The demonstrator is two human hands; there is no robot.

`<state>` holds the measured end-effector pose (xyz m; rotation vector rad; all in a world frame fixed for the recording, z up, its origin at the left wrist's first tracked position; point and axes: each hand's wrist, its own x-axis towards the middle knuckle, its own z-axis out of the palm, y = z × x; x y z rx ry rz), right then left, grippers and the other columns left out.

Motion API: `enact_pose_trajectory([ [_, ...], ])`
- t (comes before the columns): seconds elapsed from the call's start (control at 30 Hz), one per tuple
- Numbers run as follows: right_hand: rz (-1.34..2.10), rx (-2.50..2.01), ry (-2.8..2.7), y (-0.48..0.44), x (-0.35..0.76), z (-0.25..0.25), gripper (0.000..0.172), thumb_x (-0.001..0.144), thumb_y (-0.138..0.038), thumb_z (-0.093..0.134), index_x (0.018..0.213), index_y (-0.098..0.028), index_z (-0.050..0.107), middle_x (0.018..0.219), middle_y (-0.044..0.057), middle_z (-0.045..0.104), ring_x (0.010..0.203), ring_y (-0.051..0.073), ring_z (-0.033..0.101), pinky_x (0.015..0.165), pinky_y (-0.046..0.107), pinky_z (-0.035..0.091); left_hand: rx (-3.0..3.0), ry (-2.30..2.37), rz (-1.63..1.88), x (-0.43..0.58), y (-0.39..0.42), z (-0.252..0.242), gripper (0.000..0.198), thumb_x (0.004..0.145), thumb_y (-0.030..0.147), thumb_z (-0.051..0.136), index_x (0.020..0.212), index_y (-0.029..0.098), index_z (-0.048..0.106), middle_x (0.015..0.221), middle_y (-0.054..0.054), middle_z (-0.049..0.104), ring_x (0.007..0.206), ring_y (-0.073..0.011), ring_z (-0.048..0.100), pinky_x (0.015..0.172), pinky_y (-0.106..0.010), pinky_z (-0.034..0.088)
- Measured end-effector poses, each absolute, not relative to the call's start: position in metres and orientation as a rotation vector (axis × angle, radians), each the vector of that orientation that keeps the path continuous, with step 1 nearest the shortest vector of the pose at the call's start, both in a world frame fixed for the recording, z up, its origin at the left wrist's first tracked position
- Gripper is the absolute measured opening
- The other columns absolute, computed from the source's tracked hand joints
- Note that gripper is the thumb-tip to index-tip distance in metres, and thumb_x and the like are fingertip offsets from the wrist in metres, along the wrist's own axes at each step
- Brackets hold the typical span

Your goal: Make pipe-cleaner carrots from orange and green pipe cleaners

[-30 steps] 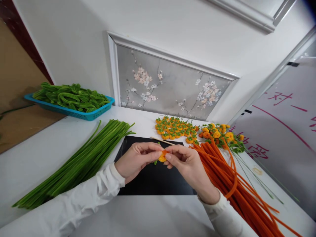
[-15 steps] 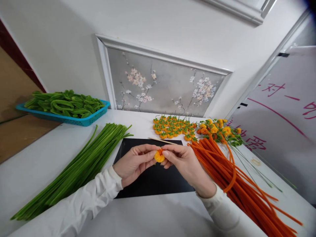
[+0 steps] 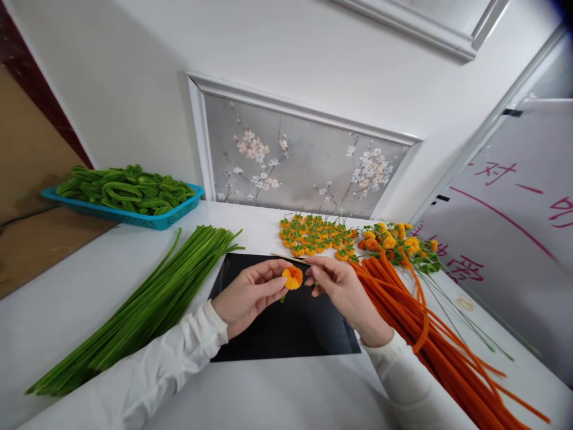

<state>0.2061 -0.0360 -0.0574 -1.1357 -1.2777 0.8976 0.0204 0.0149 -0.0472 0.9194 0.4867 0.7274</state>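
Note:
My left hand (image 3: 254,292) pinches a small fuzzy chenille flower (image 3: 293,278), yellow outside with an orange middle, between thumb and fingers. A short bit of green shows just below the flower. My right hand (image 3: 338,288) is apart from it, a little to the right, with its fingers loosely bent and a gap between thumb and forefinger. A thin wooden stick (image 3: 290,258) lies at the far edge of the black mat (image 3: 295,331); its right end is hidden behind my right fingertips. Both hands are above the mat.
Green chenille stems (image 3: 147,310) lie in a bundle at left, orange stems (image 3: 441,352) at right. Small yellow-orange pieces with green tops (image 3: 313,234) stand behind the mat, beside stemmed flowers (image 3: 389,242). A blue basket (image 3: 165,221) of green looped pieces stands back left.
My right hand has let go of the flower and moved slightly right. The flower, still in my left hand, now turns its orange middle into view. The camera view shifted slightly.

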Motion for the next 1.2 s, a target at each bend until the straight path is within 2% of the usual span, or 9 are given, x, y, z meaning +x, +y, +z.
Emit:
enact_pose_trajectory([
  [0.13,0.921,-1.064,-1.467,-0.034,0.206,-0.065,0.039,0.073,-0.027,0.07,0.111,-0.021,0.064,0.11,0.007,0.066,0.102,0.02,0.061,0.089,0.036,0.05,0.824,0.455,0.744,0.02,0.014,-0.045,0.025,0.07,0.007,0.073,0.092,0.018,0.07,0.089,0.0,0.07,0.084,-0.0088,0.066,0.079,-0.016,0.053],
  [0.2,0.923,-1.062,-1.491,-0.033,0.2,-0.067,0.029,0.074,-0.028,0.07,0.101,-0.019,0.068,0.1,0.006,0.068,0.091,0.018,0.064,0.083,0.034,0.052,0.801,0.448,0.738,0.02,0.013,-0.045,0.025,0.071,0.006,0.072,0.093,0.018,0.069,0.089,-0.001,0.069,0.085,-0.0093,0.066,0.08,-0.017,0.053],
  [0.27,0.927,-1.079,-1.466,-0.033,0.196,-0.07,0.02,0.076,-0.032,0.068,0.088,-0.017,0.07,0.083,0.004,0.069,0.072,0.015,0.064,0.067,0.029,0.055,0.8,0.44,0.729,0.019,0.011,-0.044,0.025,0.072,0.006,0.071,0.094,0.017,0.068,0.09,-0.002,0.069,0.085,-0.0102,0.067,0.081,-0.018,0.053],
  [0.37,0.96,-1.103,-1.394,-0.031,0.194,-0.073,0.023,0.078,-0.038,0.065,0.083,-0.017,0.071,0.068,0.002,0.067,0.056,0.012,0.06,0.053,0.024,0.052,0.834,0.411,0.704,0.018,0.01,-0.043,0.027,0.075,0.011,0.071,0.1,0.018,0.065,0.095,-0.003,0.067,0.086,-0.0124,0.067,0.083,-0.021,0.053],
  [0.57,0.896,-1.314,-1.401,-0.03,0.196,-0.079,0.024,0.079,-0.035,0.062,0.085,-0.014,0.073,0.048,-0.001,0.06,0.037,0.008,0.05,0.037,0.017,0.042,1.159,0.454,0.787,0.018,0.012,-0.045,0.061,0.07,0.011,0.073,0.123,0.028,0.048,0.109,-0.002,0.059,0.095,-0.0141,0.061,0.08,-0.024,0.051],
  [0.7,0.801,-1.384,-1.524,-0.038,0.189,-0.072,0.02,0.082,-0.026,0.055,0.077,-0.016,0.071,0.044,-0.003,0.057,0.034,0.007,0.049,0.036,0.015,0.038,1.424,0.534,0.851,0.022,0.014,-0.051,0.063,0.067,0.011,0.073,0.123,0.025,0.049,0.107,-0.003,0.057,0.099,-0.0163,0.059,0.083,-0.026,0.048],
  [0.83,0.707,-1.398,-1.624,-0.046,0.182,-0.062,0.019,0.084,-0.024,0.056,0.074,-0.018,0.07,0.044,-0.004,0.057,0.036,0.008,0.051,0.04,0.017,0.04,1.514,0.623,0.875,0.023,0.016,-0.056,0.045,0.073,0.02,0.07,0.115,0.018,0.056,0.102,-0.004,0.061,0.092,-0.0166,0.06,0.08,-0.028,0.049],
  [1.0,0.58,-1.351,-1.645,-0.045,0.182,-0.062,0.017,0.086,-0.028,0.056,0.086,-0.021,0.072,0.053,-0.002,0.062,0.043,0.011,0.057,0.046,0.021,0.046,1.407,0.664,0.867,0.022,0.021,-0.062,0.039,0.078,0.031,0.066,0.114,0.017,0.06,0.105,-0.006,0.065,0.089,-0.0167,0.061,0.079,-0.029,0.049],
  [1.2,0.464,-1.34,-1.503,-0.041,0.189,-0.066,0.021,0.086,-0.028,0.055,0.097,-0.02,0.07,0.078,0.004,0.069,0.056,0.013,0.062,0.053,0.023,0.052,1.035,0.676,0.869,0.023,0.021,-0.06,0.031,0.081,0.015,0.065,0.112,0.016,0.063,0.097,-0.004,0.068,0.081,-0.0095,0.062,0.078,-0.021,0.05],
])
